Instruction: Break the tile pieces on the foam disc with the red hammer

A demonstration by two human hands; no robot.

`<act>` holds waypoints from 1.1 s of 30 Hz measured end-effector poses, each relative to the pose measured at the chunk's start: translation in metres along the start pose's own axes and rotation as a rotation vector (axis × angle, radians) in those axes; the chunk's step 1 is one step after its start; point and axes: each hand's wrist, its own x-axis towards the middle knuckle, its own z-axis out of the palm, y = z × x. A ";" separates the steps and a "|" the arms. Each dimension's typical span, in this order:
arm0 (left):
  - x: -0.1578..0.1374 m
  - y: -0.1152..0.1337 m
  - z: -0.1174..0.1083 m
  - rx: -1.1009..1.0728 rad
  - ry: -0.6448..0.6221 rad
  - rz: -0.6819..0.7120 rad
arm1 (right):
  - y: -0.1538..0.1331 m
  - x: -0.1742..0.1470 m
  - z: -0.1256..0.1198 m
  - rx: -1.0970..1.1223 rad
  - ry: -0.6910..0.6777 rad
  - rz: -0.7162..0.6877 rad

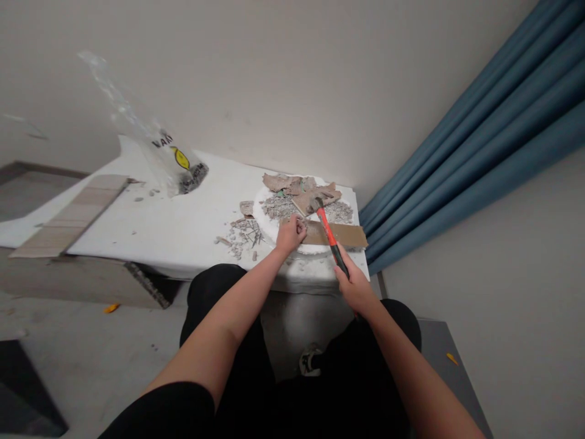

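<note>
White foam slab (183, 225) spans our work surface, its near edge at our knees, bare room to its left. Our right hand (354, 286) clamps the red-and-black hammer (328, 231), head on brown rubble (301, 195); our left hand (290, 235) is curled shut, pinching something small beside cardboard (347, 235).

Partly legible black letters "VAN" above a yellow emblem on the clear plastic bag (176, 161).

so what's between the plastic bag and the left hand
In the head view, the white tabletop, then a scatter of nails and rubble beside the left hand; plastic bag.
</note>
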 end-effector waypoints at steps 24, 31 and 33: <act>0.001 0.000 0.000 -0.009 -0.012 0.002 | 0.006 -0.003 0.012 -0.049 -0.027 0.008; 0.001 -0.001 0.000 -0.012 -0.021 -0.007 | 0.005 0.000 0.012 -0.041 0.001 0.026; 0.000 -0.001 0.000 -0.026 -0.019 -0.002 | 0.004 0.000 0.010 -0.035 0.019 0.012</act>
